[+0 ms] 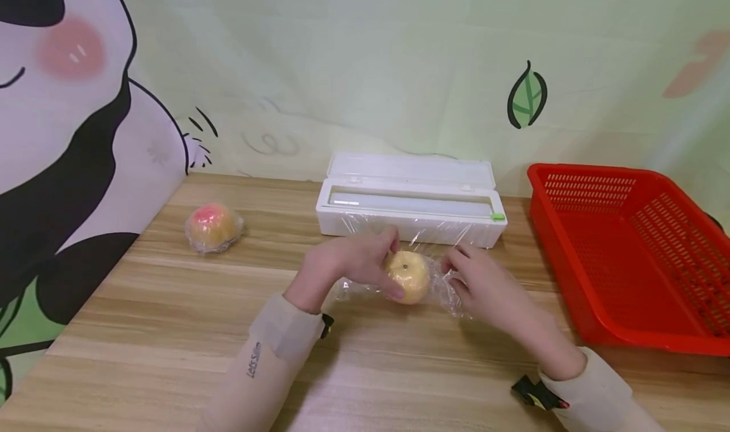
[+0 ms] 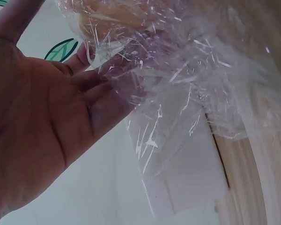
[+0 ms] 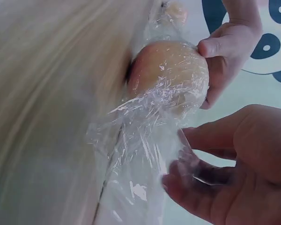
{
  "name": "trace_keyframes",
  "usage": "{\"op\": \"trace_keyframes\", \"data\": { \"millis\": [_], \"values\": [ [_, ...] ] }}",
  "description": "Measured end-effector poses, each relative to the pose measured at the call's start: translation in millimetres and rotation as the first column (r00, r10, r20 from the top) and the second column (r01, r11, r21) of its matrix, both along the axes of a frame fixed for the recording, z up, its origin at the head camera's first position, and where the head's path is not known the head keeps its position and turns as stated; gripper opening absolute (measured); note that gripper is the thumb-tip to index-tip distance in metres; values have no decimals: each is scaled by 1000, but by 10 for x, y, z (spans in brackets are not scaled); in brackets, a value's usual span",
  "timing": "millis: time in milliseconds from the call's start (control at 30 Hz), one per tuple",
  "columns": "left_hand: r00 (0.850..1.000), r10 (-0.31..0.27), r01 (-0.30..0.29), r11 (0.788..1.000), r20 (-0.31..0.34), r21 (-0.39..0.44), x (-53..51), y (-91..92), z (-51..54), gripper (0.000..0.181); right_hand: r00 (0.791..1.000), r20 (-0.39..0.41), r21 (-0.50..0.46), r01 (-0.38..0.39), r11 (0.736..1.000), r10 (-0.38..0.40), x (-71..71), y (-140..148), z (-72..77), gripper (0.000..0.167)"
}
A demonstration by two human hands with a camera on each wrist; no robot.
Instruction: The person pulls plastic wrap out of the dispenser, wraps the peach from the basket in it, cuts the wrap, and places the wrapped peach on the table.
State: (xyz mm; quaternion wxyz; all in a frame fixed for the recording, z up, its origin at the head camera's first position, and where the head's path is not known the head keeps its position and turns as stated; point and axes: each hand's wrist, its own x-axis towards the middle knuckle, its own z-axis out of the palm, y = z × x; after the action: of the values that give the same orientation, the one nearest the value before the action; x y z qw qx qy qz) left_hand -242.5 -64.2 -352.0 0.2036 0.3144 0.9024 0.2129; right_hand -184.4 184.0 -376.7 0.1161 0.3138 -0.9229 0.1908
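A pale yellow apple (image 1: 408, 277) with a reddish side sits on the table, partly covered by crinkled cling film (image 3: 145, 140). My left hand (image 1: 359, 261) holds it from the left, the thumb on the near side and the fingers behind. In the left wrist view, film hides part of that hand's fingers. To the right of the apple, my right hand (image 1: 490, 286) has curled fingers at the loose film and grips its edge. The film stretches back to a white cling film dispenser (image 1: 410, 220), whose lid stands raised.
A second wrapped apple (image 1: 213, 227), pink on top, lies at the left of the wooden table (image 1: 171, 330). At the right stands a red plastic basket (image 1: 582, 280). Behind the table hangs a printed backdrop (image 1: 399, 71) with a panda and a leaf.
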Motion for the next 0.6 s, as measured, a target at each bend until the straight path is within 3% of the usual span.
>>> {"op": "trace_keyframes", "data": {
  "millis": [200,300,433,600],
  "values": [
    [1000,20,-20,1000,-2,21,62,66,17,66,984,135,-120,-101,988,118,-55,47,-96,22],
    [999,54,-54,998,7,-9,113,95,38,66,974,188,-160,-98,982,128,-55,48,-122,21],
    [997,71,-72,994,-12,-86,158,119,89,64,980,195,-211,17,977,25,-49,45,-95,14],
    [998,55,-59,990,-42,-125,190,132,119,59,979,125,-255,186,949,-159,-82,85,-47,8]
  ]
}}
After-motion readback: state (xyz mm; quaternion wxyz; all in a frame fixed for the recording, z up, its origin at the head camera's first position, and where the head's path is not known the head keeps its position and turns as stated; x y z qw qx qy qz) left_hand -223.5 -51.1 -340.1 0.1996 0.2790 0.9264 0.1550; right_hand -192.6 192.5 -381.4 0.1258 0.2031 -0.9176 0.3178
